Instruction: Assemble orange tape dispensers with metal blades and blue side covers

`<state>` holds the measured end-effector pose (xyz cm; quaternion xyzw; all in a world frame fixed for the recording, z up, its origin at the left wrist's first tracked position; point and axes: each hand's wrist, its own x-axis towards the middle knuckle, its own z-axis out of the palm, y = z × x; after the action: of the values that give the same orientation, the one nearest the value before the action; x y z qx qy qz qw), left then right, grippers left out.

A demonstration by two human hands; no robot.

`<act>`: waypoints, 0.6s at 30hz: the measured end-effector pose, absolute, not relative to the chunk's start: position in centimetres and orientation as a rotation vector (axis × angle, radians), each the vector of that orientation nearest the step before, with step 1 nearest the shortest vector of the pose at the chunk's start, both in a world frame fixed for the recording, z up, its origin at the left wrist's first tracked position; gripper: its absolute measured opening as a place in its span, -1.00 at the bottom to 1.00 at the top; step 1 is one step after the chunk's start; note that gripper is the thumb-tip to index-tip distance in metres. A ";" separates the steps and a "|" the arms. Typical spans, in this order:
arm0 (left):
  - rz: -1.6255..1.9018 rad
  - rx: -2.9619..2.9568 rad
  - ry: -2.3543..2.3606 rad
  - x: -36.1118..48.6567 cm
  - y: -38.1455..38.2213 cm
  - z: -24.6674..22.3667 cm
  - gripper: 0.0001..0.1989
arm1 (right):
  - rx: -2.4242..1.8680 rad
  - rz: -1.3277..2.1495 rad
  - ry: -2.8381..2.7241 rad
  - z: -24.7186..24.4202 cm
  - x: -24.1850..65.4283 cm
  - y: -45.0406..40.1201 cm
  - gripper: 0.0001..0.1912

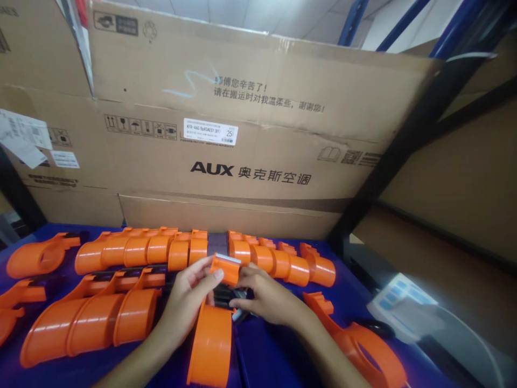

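In the middle of the head view, an orange plastic tape dispenser (211, 345) is tilted with its wide ring toward me. Its head carries a pale serrated cutting edge (226, 258). My left hand (194, 283) grips the head from the left, thumb lying on the orange face. Close against the head's right side is my right hand (262, 291), its fingers curled inward. Beneath those fingers a small silvery part (241, 308) shows beside black pieces; what exactly the right fingers hold is partly hidden.
Similar orange dispensers stand in a back row (137, 250) and a left front group (95, 318) on the blue surface (274, 355). One more dispenser (363, 345) lies at right, near a white and blue object (402, 304). A large cardboard box (161, 178) stands behind.
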<state>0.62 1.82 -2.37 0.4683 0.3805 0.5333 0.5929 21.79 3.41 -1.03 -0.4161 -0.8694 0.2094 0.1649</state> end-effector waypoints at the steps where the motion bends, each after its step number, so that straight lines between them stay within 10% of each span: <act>1: 1.236 1.100 0.878 0.6 1.8 -2.4 -0.47 | -1.184 0.588 -2.479 -1.0 21.7 3.4 -0.84; 18: 1.294 1.108 0.827 0.5 2.4 -3.3 -0.52 | -1.087 0.072 -1.855 1.1 23.5 2.3 -0.92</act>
<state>0.50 2.40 -3.32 0.4750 0.3543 0.5545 0.5843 23.54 2.35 1.14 -0.4446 -0.7587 0.0294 0.4753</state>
